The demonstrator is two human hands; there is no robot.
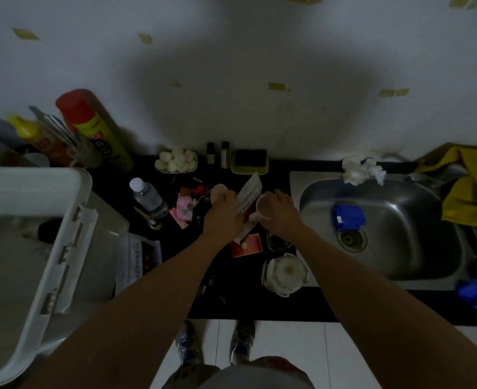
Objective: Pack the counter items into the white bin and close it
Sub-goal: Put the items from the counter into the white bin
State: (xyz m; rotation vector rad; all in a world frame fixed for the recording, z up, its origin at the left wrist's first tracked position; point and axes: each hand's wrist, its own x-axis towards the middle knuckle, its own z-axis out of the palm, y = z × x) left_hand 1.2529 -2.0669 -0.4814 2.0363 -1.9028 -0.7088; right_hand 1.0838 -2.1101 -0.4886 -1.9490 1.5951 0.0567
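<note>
The white bin (71,220) stands at the left of the black counter, with its hinged lid (13,186) raised. My left hand (224,211) grips a white and red paper packet (249,195) over the middle of the counter. Beside it, my right hand (279,210) holds a pink mug (262,209) from the right. On the counter lie a water bottle (149,198), pink packets with keys (188,204), a red card (247,245), a dish of cotton balls (176,160), two small bottles (218,154) and a white lidded container (285,272).
A steel sink (394,234) with a blue cloth (348,217) is at the right. Crumpled tissue (362,168) sits on its rim. A red-capped spray can (97,130) and a yellow bottle (27,127) stand by the wall. A sponge tray (250,161) is behind my hands.
</note>
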